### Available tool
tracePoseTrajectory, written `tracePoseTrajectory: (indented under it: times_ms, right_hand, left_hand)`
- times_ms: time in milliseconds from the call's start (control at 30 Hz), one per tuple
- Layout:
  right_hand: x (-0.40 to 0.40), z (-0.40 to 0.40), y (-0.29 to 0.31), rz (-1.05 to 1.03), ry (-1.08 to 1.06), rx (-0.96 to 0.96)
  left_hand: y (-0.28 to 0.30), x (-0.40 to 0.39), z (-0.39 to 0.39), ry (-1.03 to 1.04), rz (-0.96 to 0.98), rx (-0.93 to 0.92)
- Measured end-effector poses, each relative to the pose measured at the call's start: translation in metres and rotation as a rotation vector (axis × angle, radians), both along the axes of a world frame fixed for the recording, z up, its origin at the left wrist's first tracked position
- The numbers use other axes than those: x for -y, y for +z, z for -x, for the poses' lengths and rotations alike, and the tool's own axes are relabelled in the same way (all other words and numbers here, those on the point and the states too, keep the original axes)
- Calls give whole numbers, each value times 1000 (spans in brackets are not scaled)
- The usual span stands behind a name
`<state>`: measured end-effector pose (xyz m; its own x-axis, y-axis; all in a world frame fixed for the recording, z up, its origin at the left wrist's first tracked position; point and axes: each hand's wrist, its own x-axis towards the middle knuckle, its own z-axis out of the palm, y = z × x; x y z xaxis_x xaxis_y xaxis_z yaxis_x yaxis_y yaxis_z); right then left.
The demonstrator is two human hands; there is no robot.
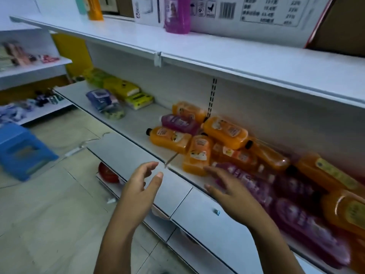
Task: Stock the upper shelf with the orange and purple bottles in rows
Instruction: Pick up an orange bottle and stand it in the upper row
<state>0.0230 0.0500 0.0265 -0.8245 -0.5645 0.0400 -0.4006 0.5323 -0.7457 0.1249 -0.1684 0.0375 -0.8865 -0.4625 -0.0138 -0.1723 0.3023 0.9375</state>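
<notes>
Several orange bottles point(225, 131) and purple bottles point(178, 123) lie in a loose heap on the middle shelf point(136, 125). On the white upper shelf point(217, 50) one purple bottle point(177, 14) and one orange bottle point(95, 7) stand upright. My left hand point(141, 182) hovers open in front of the middle shelf's edge, holding nothing. My right hand point(227, 186) is open too, its fingers spread just over a lying purple bottle point(252, 184) at the heap's near side. I cannot tell whether it touches that bottle.
A large white carton point(256, 12) stands at the back of the upper shelf. Yellow and blue packets point(118, 89) lie at the middle shelf's left end. A blue stool point(21, 151) sits on the floor at left, beside another shelf unit point(35, 66). A lower shelf point(177, 194) juts out below my hands.
</notes>
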Motion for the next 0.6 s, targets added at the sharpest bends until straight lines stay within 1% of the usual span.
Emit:
tracePoseTrajectory:
  times_ms: [100, 200, 233, 300, 367, 467, 533, 600]
  right_hand:
    - [8, 32, -4, -46, -76, 34]
    - [23, 70, -5, -90, -129, 68]
    - [30, 83, -5, -95, -123, 60]
    - [47, 109, -7, -132, -113, 19]
    - [64, 130, -11, -235, -124, -38]
    - [84, 151, -19, -448, -148, -152]
    - [94, 159, -15, -545, -144, -137]
    - [99, 165, -7, -579, -112, -57]
  left_hand:
    - [-10, 6, 35, -19, -39, 9]
    - [-24, -6, 77, -129, -87, 19]
    - [-30, -11, 91, -159, -83, 14]
    - [-45, -17, 116, -188, -14, -6]
    - [-60, -20, 136, -226, 16, 59]
    - [-77, -21, 158, -278, 0, 152]
    - [-81, -21, 167, -234, 38, 164]
    - [-83, -21, 174, -172, 102, 172]
